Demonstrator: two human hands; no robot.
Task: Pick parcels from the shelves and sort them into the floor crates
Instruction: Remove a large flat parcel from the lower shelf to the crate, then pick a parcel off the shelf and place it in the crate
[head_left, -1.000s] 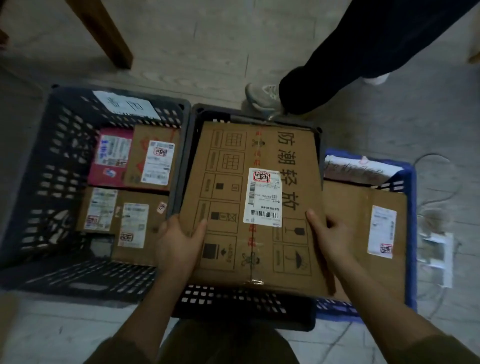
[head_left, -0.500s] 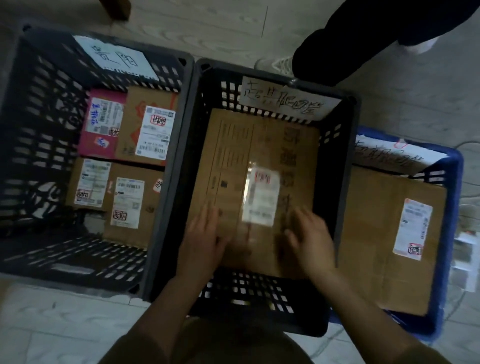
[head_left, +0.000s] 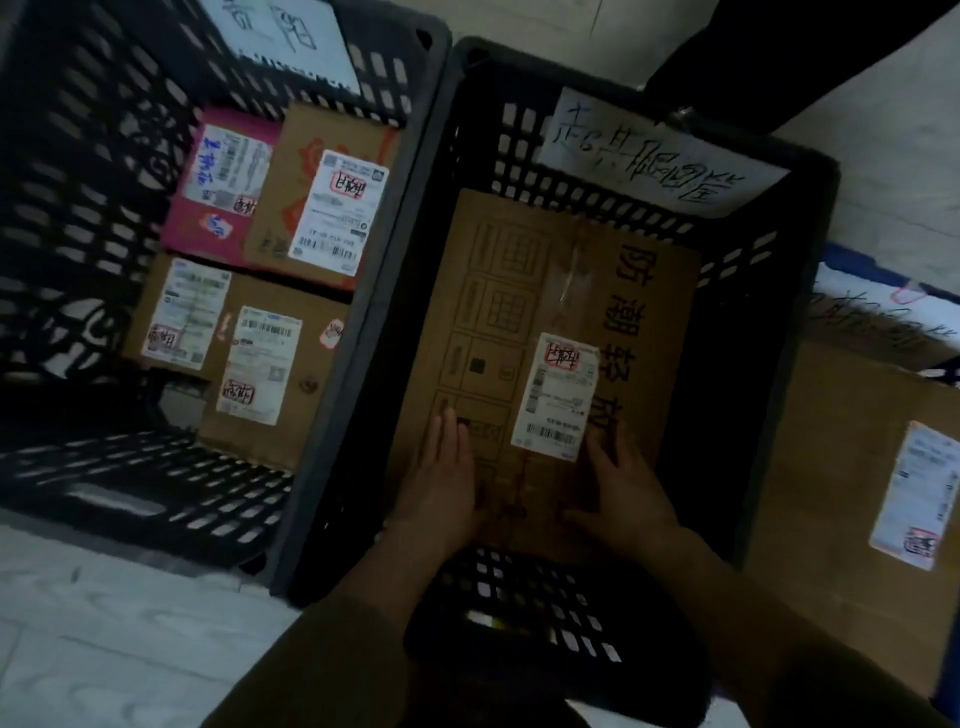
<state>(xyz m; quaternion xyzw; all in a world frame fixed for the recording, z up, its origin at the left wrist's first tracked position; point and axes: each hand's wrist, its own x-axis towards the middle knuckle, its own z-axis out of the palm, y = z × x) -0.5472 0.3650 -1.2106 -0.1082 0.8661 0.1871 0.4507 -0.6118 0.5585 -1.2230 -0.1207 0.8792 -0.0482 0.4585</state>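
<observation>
Flat parcel (head_left: 524, 332) in middle crate (head_left: 810, 218), stacked parcels (head_left: 270, 291) in left crate (head_left: 410, 104)

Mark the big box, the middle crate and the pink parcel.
big box (head_left: 519, 312): head view, printed top face.
middle crate (head_left: 514, 150): head view, far wall.
pink parcel (head_left: 195, 239): head view, lower left corner.
</observation>
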